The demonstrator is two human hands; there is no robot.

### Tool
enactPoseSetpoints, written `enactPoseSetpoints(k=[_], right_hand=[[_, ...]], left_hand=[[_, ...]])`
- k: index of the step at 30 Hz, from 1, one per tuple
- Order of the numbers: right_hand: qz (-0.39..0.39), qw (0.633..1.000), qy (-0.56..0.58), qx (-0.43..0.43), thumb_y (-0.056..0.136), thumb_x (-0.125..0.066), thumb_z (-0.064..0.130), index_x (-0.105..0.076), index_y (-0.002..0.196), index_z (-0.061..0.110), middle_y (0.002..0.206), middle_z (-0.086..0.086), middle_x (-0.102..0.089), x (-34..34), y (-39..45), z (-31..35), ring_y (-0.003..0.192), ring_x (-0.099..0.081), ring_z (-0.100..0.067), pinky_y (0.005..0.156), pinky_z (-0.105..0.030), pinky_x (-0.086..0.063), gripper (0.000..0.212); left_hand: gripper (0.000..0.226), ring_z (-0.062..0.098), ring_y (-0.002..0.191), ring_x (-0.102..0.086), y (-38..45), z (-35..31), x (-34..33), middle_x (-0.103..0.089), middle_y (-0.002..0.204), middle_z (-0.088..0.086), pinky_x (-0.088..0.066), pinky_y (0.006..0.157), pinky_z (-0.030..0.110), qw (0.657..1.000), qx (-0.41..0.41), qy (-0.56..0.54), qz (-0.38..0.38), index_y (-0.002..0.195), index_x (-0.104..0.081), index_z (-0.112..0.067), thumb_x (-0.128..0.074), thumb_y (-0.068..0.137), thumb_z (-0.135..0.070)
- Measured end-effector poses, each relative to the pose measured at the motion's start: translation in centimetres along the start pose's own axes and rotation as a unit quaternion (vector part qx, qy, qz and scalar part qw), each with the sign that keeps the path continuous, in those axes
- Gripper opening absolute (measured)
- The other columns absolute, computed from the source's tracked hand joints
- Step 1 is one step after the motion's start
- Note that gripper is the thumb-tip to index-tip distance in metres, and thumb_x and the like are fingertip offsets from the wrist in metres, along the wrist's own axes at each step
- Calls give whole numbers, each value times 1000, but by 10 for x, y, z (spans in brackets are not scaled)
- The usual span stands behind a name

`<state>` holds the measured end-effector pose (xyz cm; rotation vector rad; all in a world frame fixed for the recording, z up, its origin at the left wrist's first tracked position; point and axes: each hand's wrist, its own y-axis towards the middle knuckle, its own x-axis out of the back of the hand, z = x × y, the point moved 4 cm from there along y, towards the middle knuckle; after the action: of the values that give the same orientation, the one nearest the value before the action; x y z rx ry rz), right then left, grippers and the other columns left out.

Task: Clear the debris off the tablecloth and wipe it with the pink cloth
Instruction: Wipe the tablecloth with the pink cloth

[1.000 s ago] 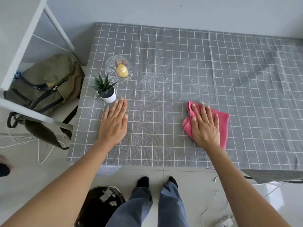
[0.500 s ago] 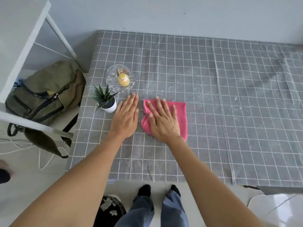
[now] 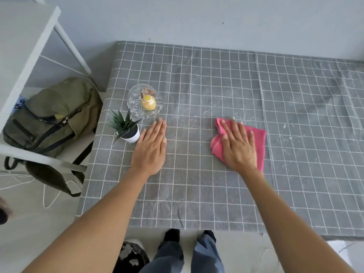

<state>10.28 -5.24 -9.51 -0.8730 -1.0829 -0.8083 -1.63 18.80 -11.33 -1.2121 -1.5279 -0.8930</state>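
1. Head view, nearest first: two bare forearms reach out over the front edge of the bench, which is covered by the grey checked tablecloth (image 3: 197, 194). The tablecloth looks thin and soft, with small wrinkles near the front hem, so I judge it can bunch up and slide under a sideways push.

2. Left hand (image 3: 150, 148) lies flat on the tablecloth, fingers (image 3: 157, 131) straight and together, holding nothing. It seems to pin the fabric down.

3. Right hand (image 3: 239, 146) presses flat on the pink cloth (image 3: 258, 142), fingers spread and straight, not curled round it. The pink cloth lies on the tablecloth, right of centre and well apart from the left hand, crumpled at its left edge and flatter on the right.

4. The pink cloth looks light, limp and a little grippy. A flat palm in its middle should carry it along; pinching a corner would likely let the rest trail and fold.

5. Just beyond the fingertips lie white crumbs (image 3: 208, 112), with more white specks (image 3: 289, 133) further right. They look loose and light, easy to scatter.

6. Beside the left hand stands a small potted plant (image 3: 128, 131), and behind it a glass dish (image 3: 144, 103) holding a yellow cake. Both look fragile or tippable, so strokes should stay clear.

7. On the floor to the left sits a green backpack (image 3: 53, 115) under a white shelf frame (image 3: 29, 56).
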Motion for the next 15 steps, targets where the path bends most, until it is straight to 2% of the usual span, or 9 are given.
enactPoseSetpoints(k=[3,7,11,15], right_hand=[[-8,999,15,-41,101,-6,47,0,151,44,161,10,3,2,4,-3,148,9,-14,118,-49,11,50],[-13,996,42,-78,102,-9,45,-3,152,42,162,7,3,-4,4,17,148,9,-16,116,-51,16,51],[1,999,37,-34,101,-7,46,1,151,41,161,7,10,-12,7,56,147,15,-16,115,-51,18,51],[10,998,29,54,101,-5,47,2,151,42,159,7,15,-24,2,111,146,19,-17,113,-49,21,51]], left_hand=[[55,11,147,0,1,0,1,0,159,-4,-5,120,37,1000,-1,-3,-4,152,-3,-17,-6,100,-33],[56,11,147,1,1,-1,1,1,159,-4,-3,120,36,1000,2,3,-7,152,-2,-17,-5,99,-33],[55,10,147,2,1,-2,1,2,159,-4,-2,120,35,1000,3,4,-7,152,-2,-18,-5,99,-34],[56,10,147,2,0,-3,3,1,159,-3,-2,120,35,1000,0,16,-9,152,-4,-17,-7,99,-34]])
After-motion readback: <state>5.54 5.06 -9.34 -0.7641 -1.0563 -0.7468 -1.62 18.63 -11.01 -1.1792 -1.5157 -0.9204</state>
